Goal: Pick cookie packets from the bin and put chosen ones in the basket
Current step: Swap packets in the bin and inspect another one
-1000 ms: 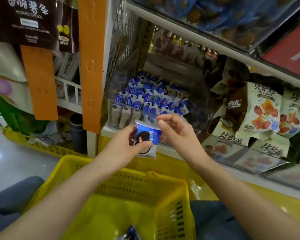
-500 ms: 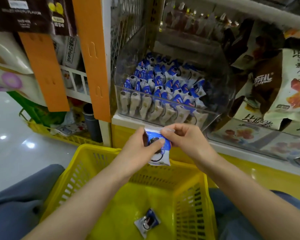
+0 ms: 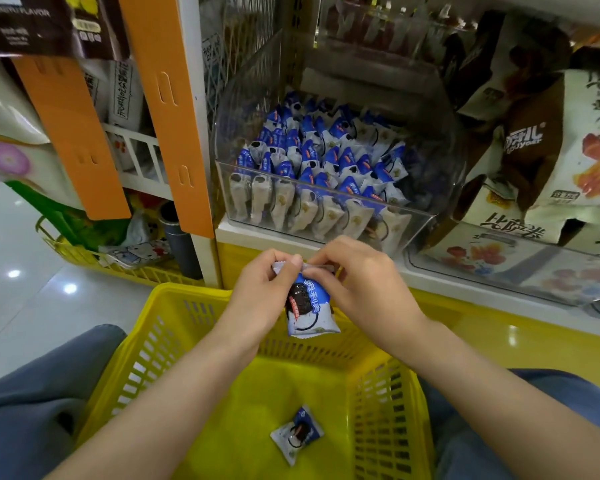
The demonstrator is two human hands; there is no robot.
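A blue-and-white cookie packet [image 3: 310, 310] hangs upright over the far rim of the yellow basket [image 3: 174, 327]. My left hand [image 3: 264, 292] and my right hand [image 3: 364, 282] both pinch its top seam, one on each side. A second cookie packet [image 3: 297, 434] lies flat on the basket floor. Behind my hands, the clear plastic bin [image 3: 409, 223] on the shelf holds several rows of the same packets.
Brown-and-white snack bags [image 3: 534, 157] fill the shelf to the right of the bin. Orange strips [image 3: 168, 109] hang at the left. Another yellow basket [image 3: 84, 254] with goods sits on the floor at left. My grey-trousered knees flank the basket.
Both hands have lowered the packet from in front of the bin toward the basket. The packet now hangs below my fingers, held by its top seam. The view tilted down, showing the packet in the basket.
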